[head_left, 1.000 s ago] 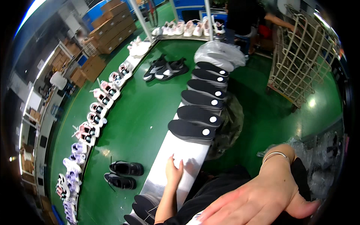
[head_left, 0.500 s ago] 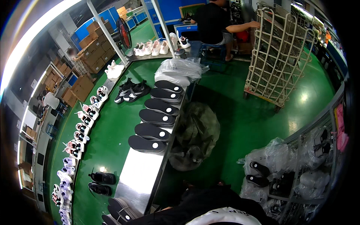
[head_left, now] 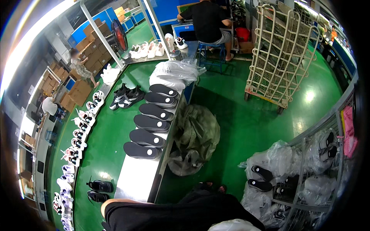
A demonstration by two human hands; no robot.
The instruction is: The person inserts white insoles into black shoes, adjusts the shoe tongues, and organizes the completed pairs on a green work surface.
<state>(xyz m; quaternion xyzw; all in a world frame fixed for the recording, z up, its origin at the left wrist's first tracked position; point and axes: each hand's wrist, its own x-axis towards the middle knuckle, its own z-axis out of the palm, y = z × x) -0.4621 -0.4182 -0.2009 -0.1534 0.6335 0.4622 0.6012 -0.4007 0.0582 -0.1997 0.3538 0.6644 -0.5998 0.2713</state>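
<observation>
Neither of my hands shows. A black sleeve (head_left: 154, 215) crosses the lower edge, with a strip of bare arm (head_left: 110, 203) along its far side, and it hides the near end of the metal bench (head_left: 137, 175). Several stacks of black insoles (head_left: 142, 150) lie in a row along that bench, each with a white round sticker at one end. Beyond them, at the bench's far end, a clear plastic bag (head_left: 177, 70) covers pale insoles.
Black-and-grey sneakers (head_left: 127, 96) and black shoes (head_left: 100, 186) rest on the green surface left of the bench. A line of pale shoes (head_left: 79, 134) curves beyond. A dark sack (head_left: 196, 134) sits right of the bench, near a wheeled wire cart (head_left: 275, 57) and a bagged-goods rack (head_left: 304, 173).
My view has shifted, and my sleeved arm now covers the insoles at the near end of the bench. The seated co-worker's hand has come off the wire cart.
</observation>
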